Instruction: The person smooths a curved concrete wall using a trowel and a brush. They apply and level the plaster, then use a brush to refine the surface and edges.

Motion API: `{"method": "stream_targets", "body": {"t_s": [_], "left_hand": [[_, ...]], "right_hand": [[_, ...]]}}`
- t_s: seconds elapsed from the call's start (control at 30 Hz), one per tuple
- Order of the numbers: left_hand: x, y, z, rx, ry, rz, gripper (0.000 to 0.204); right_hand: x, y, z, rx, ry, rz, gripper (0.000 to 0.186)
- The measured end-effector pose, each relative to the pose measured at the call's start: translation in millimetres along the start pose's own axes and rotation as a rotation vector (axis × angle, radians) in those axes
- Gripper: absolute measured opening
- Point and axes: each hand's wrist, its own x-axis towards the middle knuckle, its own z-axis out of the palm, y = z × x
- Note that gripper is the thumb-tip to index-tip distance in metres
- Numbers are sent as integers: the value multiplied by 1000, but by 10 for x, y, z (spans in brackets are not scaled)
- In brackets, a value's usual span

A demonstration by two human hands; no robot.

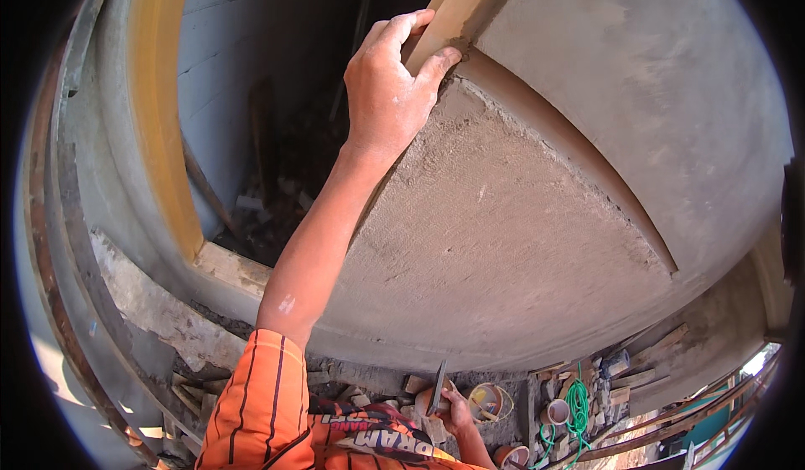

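Observation:
My left hand (394, 84) reaches up with its fingers curled on the edge of a pale wooden board (461, 0) at the top of a dark opening, its thumb near a mortar lump at the joint. Right of it, rough grey plaster (495, 218) borders a long recessed groove (570, 151), with smoother plaster (637, 93) beyond. My right hand (454, 409), low in the view, holds a flat metal trowel (438, 386), seen nearly edge-on.
A yellowish frame (163, 118) bounds the opening at left, with rubble (260, 202) inside. Curved rusty rails (63, 336) run along the left rim. Below are buckets (488, 401), a coiled green hose (577, 411), broken bricks and boards.

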Motion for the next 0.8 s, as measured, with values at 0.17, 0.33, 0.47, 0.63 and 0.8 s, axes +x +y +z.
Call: {"method": "stream_targets", "body": {"t_s": [0.17, 0.33, 0.47, 0.63, 0.8], "left_hand": [[109, 53, -5, 25, 12, -6, 38], [226, 198, 2, -128, -54, -187, 44], [84, 36, -152, -247, 99, -54, 24], [-797, -94, -776, -214, -50, -69, 15], [-649, -334, -877, -67, -143, -225, 20]], "right_hand": [[-15, 8, 16, 1, 0, -22, 9], [-67, -63, 79, -6, -52, -50, 8], [-162, -91, 74, 3, -28, -81, 9], [-154, 224, -32, 159, 106, -82, 14], [-327, 392, -140, 169, 232, -21, 12]]}}
